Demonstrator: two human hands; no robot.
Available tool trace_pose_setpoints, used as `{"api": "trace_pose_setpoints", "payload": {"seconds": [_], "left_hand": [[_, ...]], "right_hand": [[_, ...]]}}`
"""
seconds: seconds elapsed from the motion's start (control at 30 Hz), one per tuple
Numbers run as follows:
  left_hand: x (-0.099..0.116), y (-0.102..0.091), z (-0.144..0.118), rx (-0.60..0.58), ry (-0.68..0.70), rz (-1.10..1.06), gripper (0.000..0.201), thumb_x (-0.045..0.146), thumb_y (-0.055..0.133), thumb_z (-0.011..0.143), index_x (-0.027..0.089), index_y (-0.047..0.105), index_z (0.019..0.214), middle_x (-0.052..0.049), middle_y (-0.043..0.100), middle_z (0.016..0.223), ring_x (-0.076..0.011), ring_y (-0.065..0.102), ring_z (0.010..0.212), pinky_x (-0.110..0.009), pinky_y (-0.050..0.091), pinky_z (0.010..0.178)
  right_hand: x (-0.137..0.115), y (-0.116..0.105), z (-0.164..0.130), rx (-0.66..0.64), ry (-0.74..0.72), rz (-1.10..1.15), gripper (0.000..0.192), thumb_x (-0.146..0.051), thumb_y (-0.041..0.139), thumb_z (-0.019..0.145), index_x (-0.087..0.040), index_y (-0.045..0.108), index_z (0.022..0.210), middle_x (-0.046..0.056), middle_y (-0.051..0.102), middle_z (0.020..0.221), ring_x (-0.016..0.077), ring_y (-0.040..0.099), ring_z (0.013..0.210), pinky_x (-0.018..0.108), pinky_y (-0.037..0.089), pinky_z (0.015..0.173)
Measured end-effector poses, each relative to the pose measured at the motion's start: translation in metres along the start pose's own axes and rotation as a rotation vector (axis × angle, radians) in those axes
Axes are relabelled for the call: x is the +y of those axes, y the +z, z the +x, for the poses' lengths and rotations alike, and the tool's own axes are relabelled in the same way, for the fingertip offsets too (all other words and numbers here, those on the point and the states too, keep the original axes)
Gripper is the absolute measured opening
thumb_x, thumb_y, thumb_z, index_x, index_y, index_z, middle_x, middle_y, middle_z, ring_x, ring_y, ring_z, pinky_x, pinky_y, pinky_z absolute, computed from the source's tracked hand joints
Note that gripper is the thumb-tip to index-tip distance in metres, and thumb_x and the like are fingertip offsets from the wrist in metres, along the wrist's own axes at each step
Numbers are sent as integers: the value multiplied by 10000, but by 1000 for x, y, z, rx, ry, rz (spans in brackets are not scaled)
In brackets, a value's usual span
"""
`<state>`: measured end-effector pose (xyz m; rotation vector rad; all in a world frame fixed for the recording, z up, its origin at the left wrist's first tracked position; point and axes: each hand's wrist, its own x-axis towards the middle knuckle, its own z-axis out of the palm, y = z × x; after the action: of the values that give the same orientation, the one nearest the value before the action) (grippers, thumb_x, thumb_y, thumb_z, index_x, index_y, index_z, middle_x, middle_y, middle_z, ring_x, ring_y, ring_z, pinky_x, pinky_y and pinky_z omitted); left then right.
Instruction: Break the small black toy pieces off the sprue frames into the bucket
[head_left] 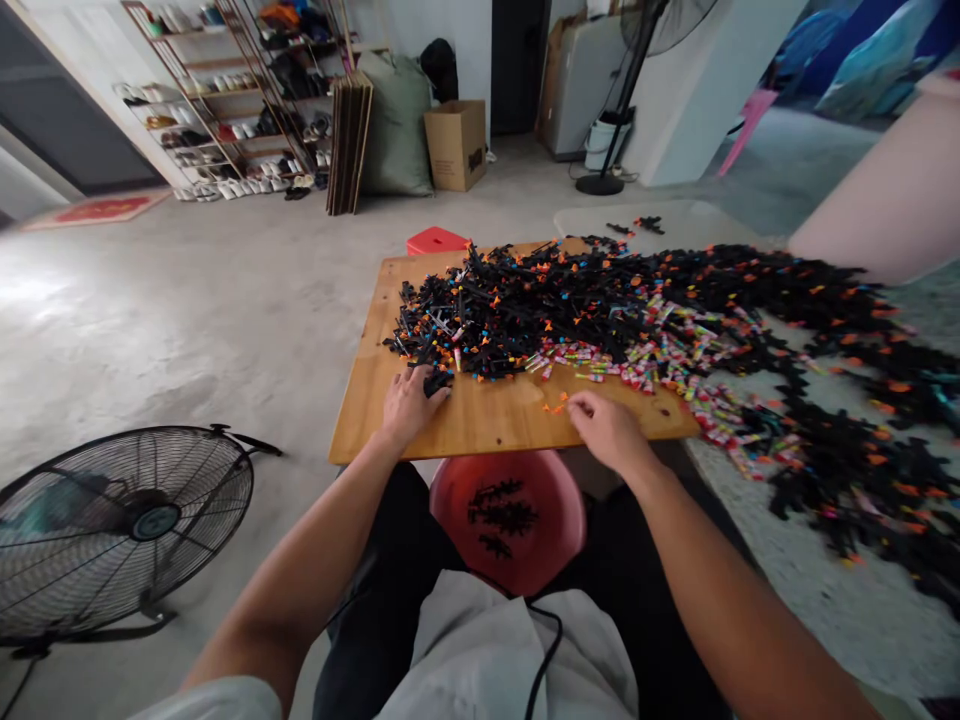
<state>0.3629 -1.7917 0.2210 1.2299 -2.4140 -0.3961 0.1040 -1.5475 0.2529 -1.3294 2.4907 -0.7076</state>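
Observation:
My left hand [406, 408] is at the near left edge of a heap of black toy guns [540, 300] with orange, blue and yellow bits. Its thumb and fingers close around one black toy gun [437, 380]. My right hand [606, 428] hovers low over the front of the wooden board [480, 420], thumb and forefinger pinched together. Whatever lies in that pinch is too small to make out. Right beside its fingertips are several small orange pieces [555, 404]. Small tubes with colourful wrappers [645, 365] lie along the heap's near side.
Below the board's front edge, between my knees, is a red basin [551, 520] holding several black toy guns. More toy guns [862, 450] spread over the stone surface at right. A floor fan [142, 525] stands at left, a red stool [436, 240] behind the board.

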Motion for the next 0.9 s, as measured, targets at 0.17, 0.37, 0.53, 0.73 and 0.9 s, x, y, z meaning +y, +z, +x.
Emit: {"api": "trace_pose_setpoints", "payload": {"seconds": [0.17, 0.37, 0.53, 0.73, 0.9], "left_hand": [[-5, -2, -3, 46, 73, -97, 336, 432, 733, 923, 251, 772, 1203, -120, 711, 1228, -313, 609, 1196, -428, 491, 1058], [27, -10, -8, 198, -194, -741, 312, 478, 742, 892, 188, 706, 780, -51, 667, 806, -180, 619, 755, -281, 497, 702], [77, -6, -13, -16, -473, -1661, 338, 498, 750, 894, 169, 675, 917, 30, 578, 687, -54, 434, 466, -173, 246, 417], [127, 7, -20, -141, -496, -2029, 297, 419, 698, 987, 166, 693, 1144, -32, 719, 876, -90, 691, 683, -165, 516, 602], [150, 6, -29, -138, -511, -1953, 384, 515, 645, 1014, 201, 679, 1232, -100, 767, 1135, -163, 761, 807, -175, 489, 502]], "right_hand": [[17, -19, 52, 114, 35, -405, 386, -224, 492, 1002, -143, 694, 1322, 204, 756, 1207, 316, 715, 1075, 391, 500, 917], [14, -15, 51, 76, 66, -420, 242, -222, 542, 970, -130, 722, 1103, 223, 763, 1097, 326, 730, 1031, 403, 505, 877], [-30, 12, 10, 110, 70, 492, 150, -363, 629, 906, -224, 589, 949, 39, 719, 767, 196, 654, 619, 314, 511, 615], [-88, 49, -38, 31, -32, 1215, 271, -417, 718, 876, -255, 520, 966, -29, 711, 736, 145, 612, 549, 278, 520, 541], [-94, 65, -44, 90, 9, 1325, 312, -435, 765, 862, -256, 544, 990, -31, 721, 776, 131, 602, 552, 272, 515, 543]]}}
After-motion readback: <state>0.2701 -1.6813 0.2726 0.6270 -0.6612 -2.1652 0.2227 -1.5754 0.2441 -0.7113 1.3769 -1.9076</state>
